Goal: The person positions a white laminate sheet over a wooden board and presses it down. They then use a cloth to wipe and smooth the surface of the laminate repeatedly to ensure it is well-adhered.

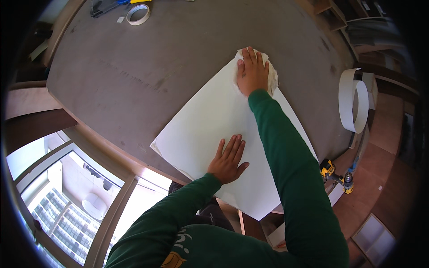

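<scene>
Windows [67,196] fill the far left, below the near-left edge of the grey bench [147,67], which runs diagonally just left of the white sheet [210,120]. Left of the sheet and beyond it the bench surface is bare and wide; only a roll of tape [138,14] lies at its far edge, well apart from the sheet.

The sheet lies flat on the bench, a large, smooth, plain white panel turned cornerwise, its near corner overhanging the bench edge toward the person. The left hand [228,161] rests palm down on the sheet's near part, fingers [233,146] spread flat and holding nothing. Farther along, at the sheet's far corner, the right hand [252,73] presses a crumpled white cloth [271,77] onto the sheet, fingers laid close together over it.

Right of the sheet, a coil of white edge strip [355,100] stands at the bench's right edge, and below it, off the bench, lies a yellow cordless drill [336,175].
</scene>
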`<state>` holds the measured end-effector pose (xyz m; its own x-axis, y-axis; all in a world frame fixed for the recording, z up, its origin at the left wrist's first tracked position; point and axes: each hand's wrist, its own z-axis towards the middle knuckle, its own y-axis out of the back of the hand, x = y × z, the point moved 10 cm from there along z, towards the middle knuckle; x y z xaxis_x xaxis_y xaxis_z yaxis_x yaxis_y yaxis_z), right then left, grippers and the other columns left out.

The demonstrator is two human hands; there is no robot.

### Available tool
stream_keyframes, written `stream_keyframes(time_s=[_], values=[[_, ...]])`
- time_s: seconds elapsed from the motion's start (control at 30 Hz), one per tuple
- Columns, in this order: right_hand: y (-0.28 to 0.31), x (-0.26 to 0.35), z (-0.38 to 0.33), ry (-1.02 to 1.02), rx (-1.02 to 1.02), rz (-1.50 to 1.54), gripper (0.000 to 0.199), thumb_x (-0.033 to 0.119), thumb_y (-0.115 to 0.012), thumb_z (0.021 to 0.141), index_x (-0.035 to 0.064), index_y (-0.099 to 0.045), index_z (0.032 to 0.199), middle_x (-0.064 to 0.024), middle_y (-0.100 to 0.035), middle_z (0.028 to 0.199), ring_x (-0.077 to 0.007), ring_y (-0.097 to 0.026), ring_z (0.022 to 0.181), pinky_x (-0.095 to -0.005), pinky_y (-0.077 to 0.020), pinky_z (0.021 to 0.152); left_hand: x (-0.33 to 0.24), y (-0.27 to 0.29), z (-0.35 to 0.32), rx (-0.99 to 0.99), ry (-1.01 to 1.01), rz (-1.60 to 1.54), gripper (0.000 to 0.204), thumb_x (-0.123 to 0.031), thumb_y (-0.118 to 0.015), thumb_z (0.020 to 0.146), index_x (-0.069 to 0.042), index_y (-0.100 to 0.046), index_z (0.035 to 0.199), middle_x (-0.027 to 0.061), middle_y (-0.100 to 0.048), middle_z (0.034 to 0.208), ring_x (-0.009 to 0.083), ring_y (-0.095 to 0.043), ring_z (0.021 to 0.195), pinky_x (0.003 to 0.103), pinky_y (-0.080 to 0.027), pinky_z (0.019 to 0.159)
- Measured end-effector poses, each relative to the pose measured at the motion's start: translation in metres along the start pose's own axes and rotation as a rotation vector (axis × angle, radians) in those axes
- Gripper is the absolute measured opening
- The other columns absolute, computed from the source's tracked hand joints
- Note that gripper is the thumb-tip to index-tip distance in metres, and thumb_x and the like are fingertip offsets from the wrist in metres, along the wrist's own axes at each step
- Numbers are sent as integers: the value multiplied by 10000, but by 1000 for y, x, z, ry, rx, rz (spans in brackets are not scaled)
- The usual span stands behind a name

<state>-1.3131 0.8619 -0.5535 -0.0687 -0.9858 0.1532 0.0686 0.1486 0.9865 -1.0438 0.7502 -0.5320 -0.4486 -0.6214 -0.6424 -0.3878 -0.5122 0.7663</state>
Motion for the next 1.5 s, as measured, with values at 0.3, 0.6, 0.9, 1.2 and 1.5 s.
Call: stream_keyframes(time_s=[0.3, 0.6, 0.9, 1.2, 1.5], values=[[15, 13, -82, 123, -12, -36, 513, 362, -479, 1064, 158, -478, 1534, -79, -379, 1662, -371, -322, 1534, -651, -227, 1216, 19, 0, -8, -81, 99, -126, 773, -470, -494, 1037, 28, -306, 1596, 229, -247, 1694, 365, -207, 1588, 576, -63, 1281], [16, 2, -315, 207, 240, 7, 604, 459, -445, 1063, 215, -400, 1614, -125, -309, 1699, -429, -218, 1574, -724, -113, 1197, 22, 19, -19, -257, 49, -255, 802, -558, -427, 1039, -8, -304, 1610, 233, -252, 1693, 391, -227, 1579, 609, -69, 1266], [-4, 53, -56, 146, 46, -64, 579, 444, -418, 1074, 188, -423, 1593, -91, -316, 1698, -398, -220, 1575, -660, -151, 1235, 25, 19, -23, -210, 70, -293, 785, -532, -515, 1021, -46, -327, 1608, 183, -253, 1702, 350, -229, 1580, 578, -105, 1277], [-11, 43, 5, 40, 14, -115, 589, 480, -370, 1089, 162, -440, 1580, -90, -314, 1701, -375, -242, 1574, -636, -182, 1240, 13, 22, -13, -173, -70, -280, 364, -302, -669, 906, -21, -709, 1134, 132, -597, 1409, 280, -415, 1478, 522, -246, 1270], [-30, 236, -148, 452, 108, -63, 589, 390, -423, 1069, 144, -388, 1602, -78, -267, 1718, -430, -213, 1571, -715, -159, 1206, 30, -24, -21, -239, -1, -342, 561, -373, -475, 999, 2, -531, 1412, 171, -422, 1607, 253, -339, 1533, 490, -184, 1302]])
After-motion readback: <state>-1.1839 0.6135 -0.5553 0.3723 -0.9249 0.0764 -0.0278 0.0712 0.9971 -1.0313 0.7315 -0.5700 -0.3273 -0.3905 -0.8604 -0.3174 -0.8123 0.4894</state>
